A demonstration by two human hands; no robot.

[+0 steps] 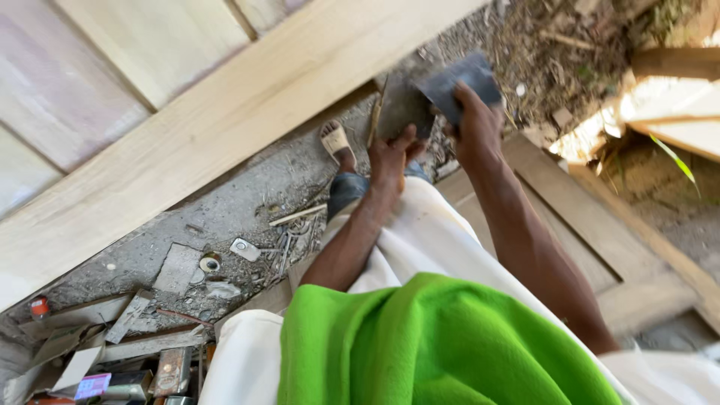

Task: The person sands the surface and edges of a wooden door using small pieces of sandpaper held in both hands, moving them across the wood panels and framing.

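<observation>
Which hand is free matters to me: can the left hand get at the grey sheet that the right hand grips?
Probably yes. The left hand is already beside the grey sheet, seemingly touching its lower part, and nothing lies between them; the right hand grips the sheet's other side.

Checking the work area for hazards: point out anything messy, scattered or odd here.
Loose nails and scraps lie scattered on the gritty concrete floor beside a sandalled foot. Both the left hand and right hand hold a dark sheet, apparently sandpaper. Nothing looks broken.
</observation>
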